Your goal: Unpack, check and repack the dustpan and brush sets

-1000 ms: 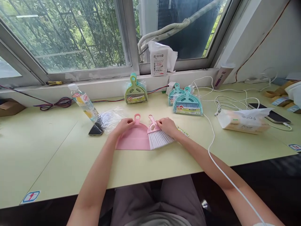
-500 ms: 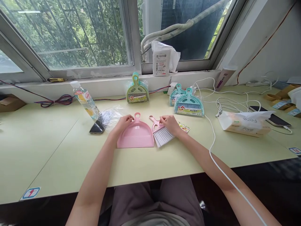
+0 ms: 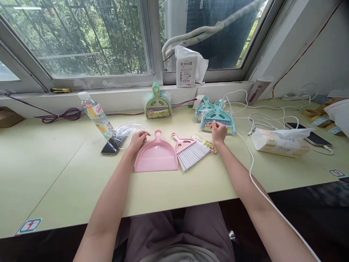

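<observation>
One long pale-green table (image 3: pixel 169 191) carries the whole lot. Biggest thing in play on it is the pink dustpan (image 3: pixel 156 156), lying flat in front of the person, straight edge toward them and ring handle pointing away. Couple of wrapped teal brush-and-dustpan sets (image 3: pixel 218 117) sit farther back on the right, and a wrapped green brush-and-dustpan set (image 3: pixel 157 106) stands by the wall under the window. Left of that there's a drink bottle (image 3: pixel 96 114), capped and leaning in view.

Pink hand brush (image 3: pixel 189 152) is right beside the dustpan, slanted with its white bristles to the lower right; can't tell if they touch. Left hand (image 3: pixel 138 141) is at the dustpan's upper left, fingers loosely bent and not pinching anything afaict. Right hand (image 3: pixel 219 133) is curled up in front of the teal sets, and I can't tell if it's touching or holding anything.

Smaller bits: a phone (image 3: pixel 109 147) partly under a clear plastic wrapper (image 3: pixel 131 128), plus a printed label card (image 3: pixel 205 142) behind the bristles.

My read: the step in hand is laying out the pink pair, and that looks pretty much done. Getting hold of a teal set would call for those right fingers opening first.
</observation>
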Available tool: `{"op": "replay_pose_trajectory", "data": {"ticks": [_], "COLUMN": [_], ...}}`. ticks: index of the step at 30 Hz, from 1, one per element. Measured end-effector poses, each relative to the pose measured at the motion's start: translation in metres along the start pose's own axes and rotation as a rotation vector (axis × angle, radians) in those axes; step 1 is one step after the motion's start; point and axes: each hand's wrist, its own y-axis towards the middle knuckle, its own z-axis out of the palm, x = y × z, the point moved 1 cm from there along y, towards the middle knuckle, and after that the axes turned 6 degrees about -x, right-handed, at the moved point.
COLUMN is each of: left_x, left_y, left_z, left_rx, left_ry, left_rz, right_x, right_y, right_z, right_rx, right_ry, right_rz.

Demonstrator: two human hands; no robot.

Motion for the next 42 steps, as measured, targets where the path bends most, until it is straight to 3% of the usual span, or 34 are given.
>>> {"op": "replay_pose_trajectory", "data": {"ticks": [8,19,28,31,37,42], "left_x": [0.000,0.003,-0.004,-0.002,-0.004,-0.010], "left_y": [0.000,0.002,-0.003,-0.002,-0.005,-0.009], "left_z": [0.003,0.003,0.004,0.004,0.003,0.002], "left_rx": [0.005,0.019,0.053,0.061,0.084,0.106], "left_ry": [0.037,0.176,0.251,0.262,0.236,0.195], "left_rz": [0.035,0.061,0.043,0.037,0.056,0.032], "right_x": [-0.020,-0.016,-0.002,0.020,0.074,0.084], "right_y": [0.013,0.011,0.004,-0.007,-0.062,-0.080], "right_z": [0.004,0.004,-0.003,-0.008,-0.007,-0.007], "right_rx": [-0.145,-0.106,-0.079,0.079,0.683,0.788], "right_ry": [0.136,0.126,0.083,-0.005,-0.346,-0.427], "right_rz": [0.183,0.152,-0.010,-0.232,-0.740,-0.747]}}
